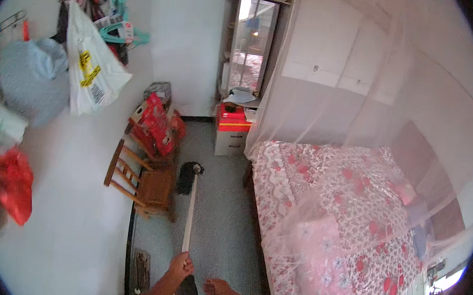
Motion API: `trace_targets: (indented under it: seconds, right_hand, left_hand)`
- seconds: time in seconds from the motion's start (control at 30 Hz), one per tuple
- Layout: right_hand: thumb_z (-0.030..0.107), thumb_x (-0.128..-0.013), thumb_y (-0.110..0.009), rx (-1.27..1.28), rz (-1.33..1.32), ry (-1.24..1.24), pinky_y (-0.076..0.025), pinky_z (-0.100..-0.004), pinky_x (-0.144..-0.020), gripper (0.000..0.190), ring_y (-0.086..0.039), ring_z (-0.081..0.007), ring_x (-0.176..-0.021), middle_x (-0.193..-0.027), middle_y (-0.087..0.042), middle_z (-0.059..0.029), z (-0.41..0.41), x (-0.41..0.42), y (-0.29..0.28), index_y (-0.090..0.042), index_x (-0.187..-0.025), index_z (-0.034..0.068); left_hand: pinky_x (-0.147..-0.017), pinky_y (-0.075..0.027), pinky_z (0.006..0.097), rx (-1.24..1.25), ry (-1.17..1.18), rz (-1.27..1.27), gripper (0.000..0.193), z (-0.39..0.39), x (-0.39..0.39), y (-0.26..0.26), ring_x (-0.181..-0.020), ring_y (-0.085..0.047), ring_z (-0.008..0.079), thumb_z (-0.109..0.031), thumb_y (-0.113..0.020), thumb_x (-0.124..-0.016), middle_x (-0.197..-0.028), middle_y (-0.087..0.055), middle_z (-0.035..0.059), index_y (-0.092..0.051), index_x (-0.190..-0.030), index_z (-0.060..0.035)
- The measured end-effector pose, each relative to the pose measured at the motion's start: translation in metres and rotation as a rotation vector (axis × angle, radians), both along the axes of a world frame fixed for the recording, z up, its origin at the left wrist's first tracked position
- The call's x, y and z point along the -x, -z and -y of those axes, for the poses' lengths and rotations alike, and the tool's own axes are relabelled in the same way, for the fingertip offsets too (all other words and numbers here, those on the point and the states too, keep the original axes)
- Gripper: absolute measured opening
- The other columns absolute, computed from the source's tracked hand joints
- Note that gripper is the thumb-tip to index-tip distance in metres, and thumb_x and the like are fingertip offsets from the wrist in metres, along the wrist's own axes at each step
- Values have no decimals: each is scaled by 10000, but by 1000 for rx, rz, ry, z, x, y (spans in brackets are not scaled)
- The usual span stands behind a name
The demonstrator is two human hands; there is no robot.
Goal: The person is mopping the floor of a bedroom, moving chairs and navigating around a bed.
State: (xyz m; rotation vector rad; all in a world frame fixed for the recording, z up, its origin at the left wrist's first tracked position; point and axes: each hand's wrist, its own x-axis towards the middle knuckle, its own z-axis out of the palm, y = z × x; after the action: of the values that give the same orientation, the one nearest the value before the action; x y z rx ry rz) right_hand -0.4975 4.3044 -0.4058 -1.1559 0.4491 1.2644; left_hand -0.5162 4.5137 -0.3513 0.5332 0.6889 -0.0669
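Observation:
My left hand (182,265) is closed around the pale handle (190,215) of a mop, near its lower end in the picture. From there the handle runs away from me to the dark mop head (186,180), which rests on the grey floor (222,206) beside a wooden chair (156,184). My right hand (217,288) is off the handle, a little to the right of my left hand. Its fingers look loosely apart and somewhat blurred, with nothing visible in them.
A bed (280,220) with a floral cover under a pink mosquito net (321,113) stands right. Red bags (153,122) sit by the chair. Beyond are a drawer cabinet (230,144) and mirror (252,46). A white plastic bag (92,69) hangs on the left wall.

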Motion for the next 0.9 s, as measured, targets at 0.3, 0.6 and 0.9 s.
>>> trace_targets:
  seconds: [0.3,0.6,0.9]
  right_hand:
    - [237,-859,-519,231,530,43,-515,-424,-770,361,-601,-315,-874,-972,-586,-189,-26,-55,93,-481,-1128,0]
    - [218,-881,-451,140,764,188,-530,-419,-672,338,-606,-342,-827,-979,-580,-194,-26,-61,130,-461,-1131,-10]
    - [303,-878,-405,517,362,319,-520,-437,-693,338,-610,-359,-814,-988,-598,-172,-28,-64,98,-535,-1054,45]
  left_hand:
    - [-409,-281,319,40,144,-263,177,-161,-210,36,-415,-322,143,-218,-520,-814,-582,-378,39,-379,-861,-121]
    - [-388,-263,309,-133,98,-100,175,-276,-304,77,-400,-304,139,-227,-537,-804,-575,-370,28,-408,-780,-111]
    - [-392,-259,311,-208,115,-103,149,-313,-381,16,-385,-272,135,-203,-541,-808,-559,-349,21,-433,-802,-101]
